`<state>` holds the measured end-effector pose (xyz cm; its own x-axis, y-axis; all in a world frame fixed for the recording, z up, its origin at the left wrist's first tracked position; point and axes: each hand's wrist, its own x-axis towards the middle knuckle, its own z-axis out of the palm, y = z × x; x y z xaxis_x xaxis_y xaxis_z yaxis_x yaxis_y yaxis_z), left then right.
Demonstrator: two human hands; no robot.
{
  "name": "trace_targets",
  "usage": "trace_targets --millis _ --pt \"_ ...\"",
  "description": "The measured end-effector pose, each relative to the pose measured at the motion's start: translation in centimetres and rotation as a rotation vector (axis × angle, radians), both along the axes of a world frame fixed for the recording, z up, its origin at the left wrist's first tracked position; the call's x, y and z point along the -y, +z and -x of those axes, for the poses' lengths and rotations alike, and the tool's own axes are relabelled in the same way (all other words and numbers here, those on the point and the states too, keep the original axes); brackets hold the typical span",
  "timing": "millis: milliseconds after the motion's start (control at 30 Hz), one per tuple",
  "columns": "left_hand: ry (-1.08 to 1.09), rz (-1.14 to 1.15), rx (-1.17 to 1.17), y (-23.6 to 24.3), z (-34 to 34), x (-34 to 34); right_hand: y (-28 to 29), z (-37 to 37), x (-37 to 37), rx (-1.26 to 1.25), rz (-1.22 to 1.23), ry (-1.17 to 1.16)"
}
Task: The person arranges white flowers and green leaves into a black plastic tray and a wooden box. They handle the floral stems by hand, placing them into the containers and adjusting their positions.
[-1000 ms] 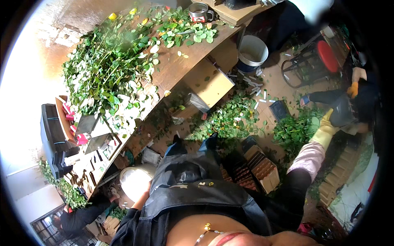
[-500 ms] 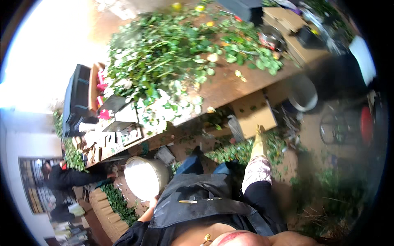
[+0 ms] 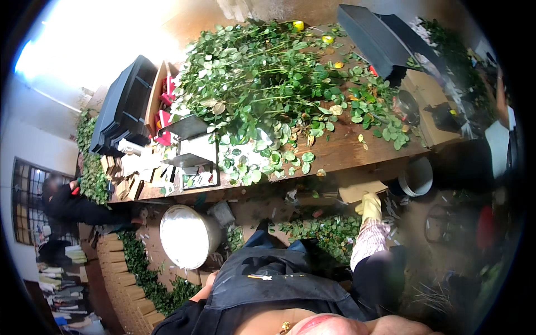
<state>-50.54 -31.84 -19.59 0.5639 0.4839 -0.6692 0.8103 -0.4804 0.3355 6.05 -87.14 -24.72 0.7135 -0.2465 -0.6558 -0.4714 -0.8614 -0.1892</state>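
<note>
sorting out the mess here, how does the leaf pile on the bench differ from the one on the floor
The bench pile is far larger and heaped high, with long stems and some yellow blooms in it; the floor pile is small, low and mostly loose leaves. The bench pile lies away from the right hand, in a yellow glove, which is close to the floor pile. Both are green cuttings.
</note>
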Motion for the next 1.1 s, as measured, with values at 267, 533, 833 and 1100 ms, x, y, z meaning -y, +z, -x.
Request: trace_targets --millis 267,533,833,1100 --pt "-0.218 0.074 -0.137 -6.5 -7.3 -8.3 9.2 -0.6 -0.4 -0.127 0.038 -0.077" --pt "-0.653 -0.054 -0.132 -2.6 -21.3 -12.8 26.1 10.2 -9.5 0.147 -0.26 -0.45" --pt "-0.893 0.49 1.116 21.2 -42.4 0.9 48.6 22.8 -24.9 0.429 0.376 0.757" --pt "-0.825 0.928 1.069 27.3 -44.3 -2.9 63.5 16.6 -33.5 1.028 0.514 0.927"
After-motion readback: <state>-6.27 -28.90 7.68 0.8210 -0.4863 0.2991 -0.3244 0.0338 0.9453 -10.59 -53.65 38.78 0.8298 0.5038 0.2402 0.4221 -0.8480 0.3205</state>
